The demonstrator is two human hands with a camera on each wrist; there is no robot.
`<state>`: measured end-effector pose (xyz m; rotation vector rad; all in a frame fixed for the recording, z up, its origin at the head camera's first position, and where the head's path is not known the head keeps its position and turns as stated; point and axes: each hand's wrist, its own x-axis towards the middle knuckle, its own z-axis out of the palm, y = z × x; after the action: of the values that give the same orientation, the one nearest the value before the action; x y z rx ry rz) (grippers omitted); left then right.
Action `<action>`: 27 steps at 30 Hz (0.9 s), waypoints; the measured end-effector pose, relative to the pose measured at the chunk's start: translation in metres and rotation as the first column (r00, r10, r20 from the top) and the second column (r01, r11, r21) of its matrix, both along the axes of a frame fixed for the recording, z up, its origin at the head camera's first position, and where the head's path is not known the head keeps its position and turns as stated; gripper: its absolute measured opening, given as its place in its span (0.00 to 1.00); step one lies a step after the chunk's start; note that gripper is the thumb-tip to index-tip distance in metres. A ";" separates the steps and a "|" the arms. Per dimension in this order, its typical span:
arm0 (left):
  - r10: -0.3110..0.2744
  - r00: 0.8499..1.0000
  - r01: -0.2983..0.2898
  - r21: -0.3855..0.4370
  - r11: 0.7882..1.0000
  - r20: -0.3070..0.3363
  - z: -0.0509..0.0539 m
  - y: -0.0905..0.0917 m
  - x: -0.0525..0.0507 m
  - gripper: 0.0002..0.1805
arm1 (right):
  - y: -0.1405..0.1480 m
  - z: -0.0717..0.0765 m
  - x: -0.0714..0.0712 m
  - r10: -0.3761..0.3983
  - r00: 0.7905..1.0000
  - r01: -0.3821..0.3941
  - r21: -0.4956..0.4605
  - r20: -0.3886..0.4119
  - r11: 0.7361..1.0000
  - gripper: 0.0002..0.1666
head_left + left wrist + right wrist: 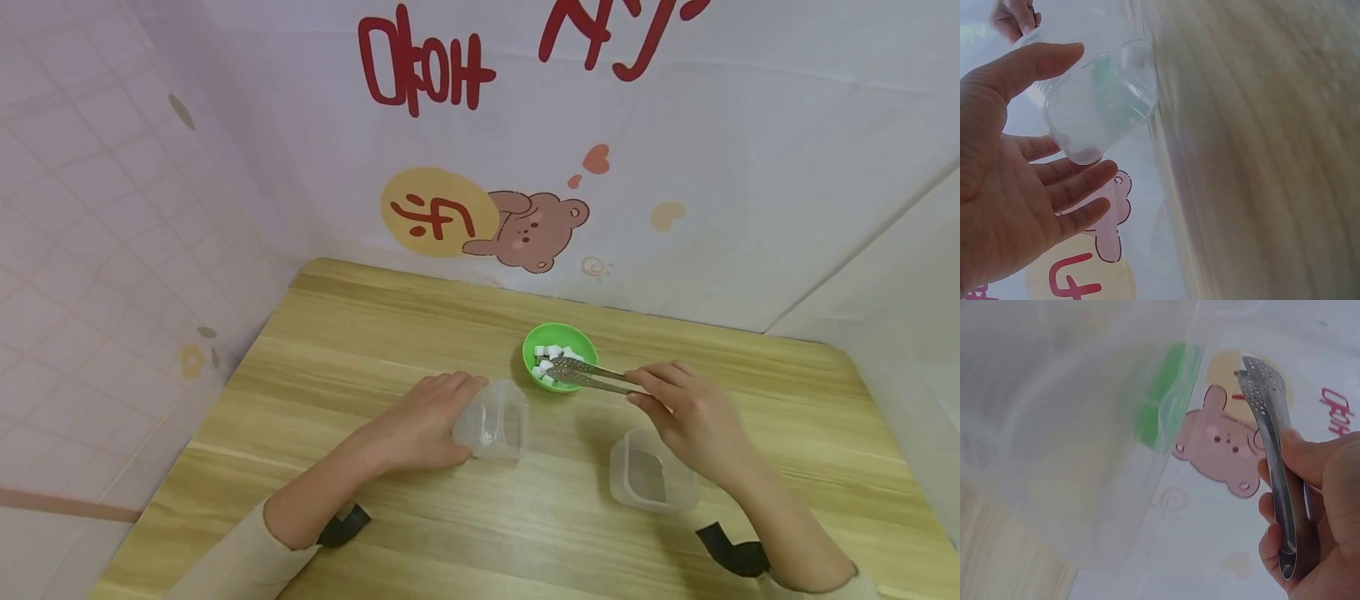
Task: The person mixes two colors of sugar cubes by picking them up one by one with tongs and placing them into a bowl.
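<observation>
My left hand (427, 421) holds a clear plastic container (491, 423) by its side, thumb on one side and fingers on the other. In the left wrist view, the container's base (1100, 103) faces the camera. My right hand (693, 417) grips metal tongs (592, 377), whose perforated tips (1263, 381) are close together. In the head view those tips are over a green bowl (530, 340) of small white cubes (553, 352). Whether a cube is between the tips, I cannot tell.
A second clear plastic container (637, 492) stands on the wooden table (480, 533) below my right hand. It blocks much of the right wrist view. A white cloth wall (712, 167) with a printed bear (536, 233) rises behind the table.
</observation>
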<state>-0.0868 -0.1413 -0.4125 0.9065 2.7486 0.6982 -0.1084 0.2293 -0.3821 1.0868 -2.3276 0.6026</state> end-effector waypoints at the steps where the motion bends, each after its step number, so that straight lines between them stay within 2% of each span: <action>1: 0.001 1.000 -0.001 0.000 1.000 0.002 0.000 0.000 0.000 0.49 | 0.002 0.001 -0.002 -0.012 1.000 0.012 -0.005 0.000 1.000 0.30; 3: 0.004 1.000 -0.004 -0.001 1.000 0.005 -0.001 0.000 0.000 0.49 | 0.007 0.001 -0.006 -0.033 0.999 0.033 -0.012 0.008 0.999 0.30; 7: 0.004 1.000 -0.004 -0.003 1.000 0.010 -0.001 -0.001 0.000 0.49 | 0.012 0.002 -0.011 -0.081 0.997 0.081 0.011 0.006 0.997 0.13; 10: 0.002 1.000 -0.002 0.001 1.000 0.014 -0.001 0.000 0.000 0.49 | 0.013 0.001 -0.013 -0.119 0.993 0.119 0.031 0.003 0.992 0.21; 16: 0.003 1.000 -0.003 0.001 1.000 0.022 -0.001 0.000 -0.001 0.50 | 0.014 -0.003 -0.016 -0.186 0.982 0.184 0.046 0.047 0.982 0.21; 22: -0.001 1.000 0.001 -0.001 1.000 0.021 -0.002 0.000 -0.001 0.49 | 0.015 -0.004 -0.015 -0.185 0.981 0.182 0.048 0.054 0.982 0.23; 27: -0.003 1.000 0.003 -0.005 1.000 0.014 -0.001 -0.001 -0.001 0.49 | 0.016 -0.003 -0.015 -0.155 0.987 0.153 0.041 0.049 0.987 0.25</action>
<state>-0.0876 -0.1421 -0.4136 0.9009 2.7353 0.6936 -0.1231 0.2452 -0.3850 0.9057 -2.4493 0.5374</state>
